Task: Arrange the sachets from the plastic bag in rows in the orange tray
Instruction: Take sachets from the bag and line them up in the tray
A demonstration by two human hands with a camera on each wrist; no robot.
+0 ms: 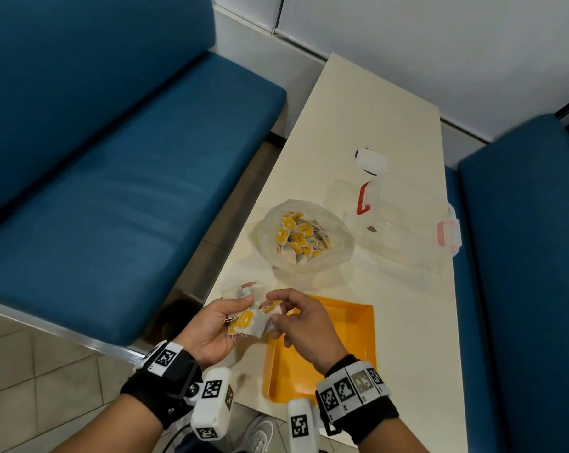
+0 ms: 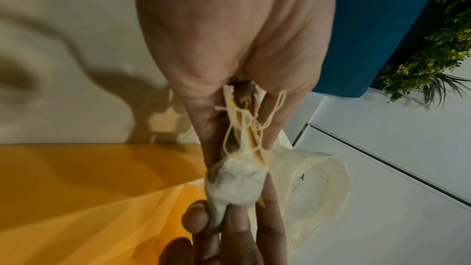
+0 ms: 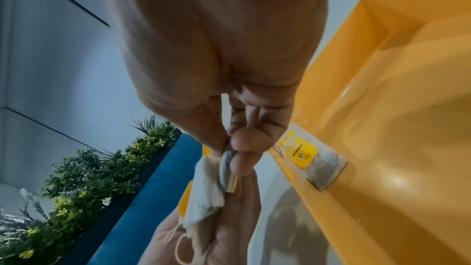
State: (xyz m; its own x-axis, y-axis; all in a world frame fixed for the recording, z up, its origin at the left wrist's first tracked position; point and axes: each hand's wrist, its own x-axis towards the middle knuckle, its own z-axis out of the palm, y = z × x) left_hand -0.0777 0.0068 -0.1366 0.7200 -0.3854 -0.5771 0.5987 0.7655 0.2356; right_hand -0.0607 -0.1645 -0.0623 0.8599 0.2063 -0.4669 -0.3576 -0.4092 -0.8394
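A café-style booth: blue benches (image 1: 119, 191) flanking a narrow cream table (image 1: 368, 125).

Most of the shallow orange plastic tray (image 1: 358, 325) floor is open, so there's room to come in from the right side. One yellow-tagged sachet (image 3: 312, 160) sits against its wall. Behind the tray, the crumpled clear plastic bag (image 1: 335, 253) and the clear lidded plastic box (image 1: 414, 217) crowd the cream table (image 1: 358, 119); its far end is bare.

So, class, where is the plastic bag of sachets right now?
In the head view the plastic bag sits open on the table, beyond the orange tray, left of the clear box.
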